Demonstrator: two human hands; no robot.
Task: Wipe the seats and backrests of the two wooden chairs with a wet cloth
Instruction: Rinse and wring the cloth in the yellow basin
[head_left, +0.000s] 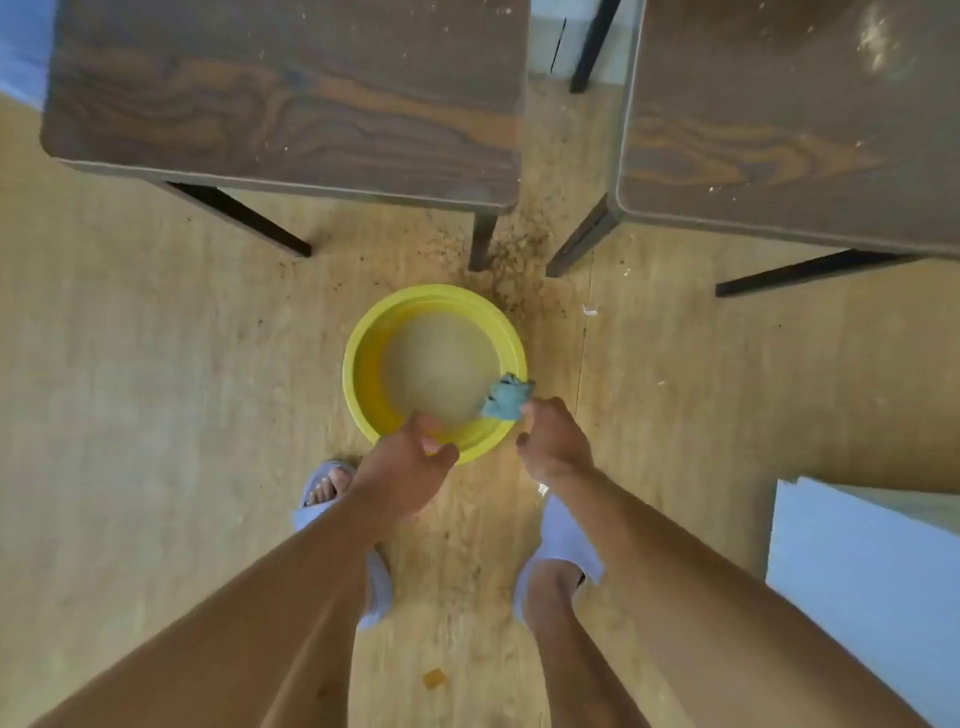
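yellow plastic forms the basin that stands on the wooden floor between our feet and the two chairs. cloudy water fills it. the left chair seat and the right chair seat lie beyond the basin, well apart from our hands; both seats show pale specks and dust, the right one more heavily near its far corner. no backrest is in view.

our right hand is closed in a fist around the blue cloth, which bunches out past the fingers and hangs over the near right rim of the basin. our left hand hovers over the near rim with its fingers curled inward; we cannot tell whether it grips anything, and it appears to hold nothing.

we judge the step in hand to be wringing the cloth before wiping. to do it well:

- keep the cloth above the water so the runoff falls into the basin, not onto the floor.
- bring the left hand to the free end and twist both ends in opposite directions.
- stop when the cloth is damp, not dripping; excess water would streak the wood.
- open the cloth flat before it meets the first seat.
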